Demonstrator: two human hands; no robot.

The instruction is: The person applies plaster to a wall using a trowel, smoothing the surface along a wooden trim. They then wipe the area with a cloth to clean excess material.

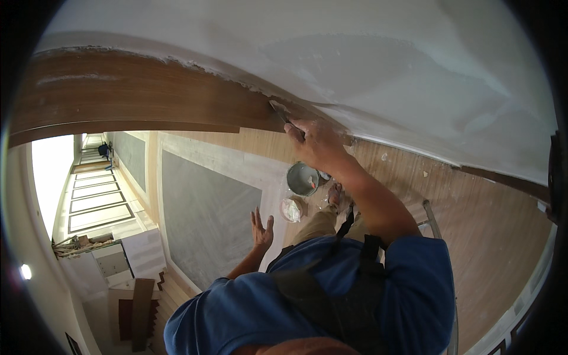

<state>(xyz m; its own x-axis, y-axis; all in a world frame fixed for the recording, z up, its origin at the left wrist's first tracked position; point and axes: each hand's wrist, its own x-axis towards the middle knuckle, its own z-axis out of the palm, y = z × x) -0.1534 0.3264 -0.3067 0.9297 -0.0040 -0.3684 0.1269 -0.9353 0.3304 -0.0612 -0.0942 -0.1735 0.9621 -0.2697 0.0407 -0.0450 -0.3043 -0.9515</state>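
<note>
My right hand (318, 144) is closed around the handle of a putty knife (279, 112). The blade meets the upper edge of a brown wooden trim board (148, 94), where rough filler runs along the seam with the white wall (378, 71). Some whitish filler sits beside the blade. My left hand (261, 234) hangs in the air with its fingers spread and nothing in it.
Far below, near my feet, stand a dark bucket (302, 179) with grey contents and a tub with something white in it (291, 209). A metal rail (435, 219) rises at my right. Wooden boards (142, 313) lean at the lower left.
</note>
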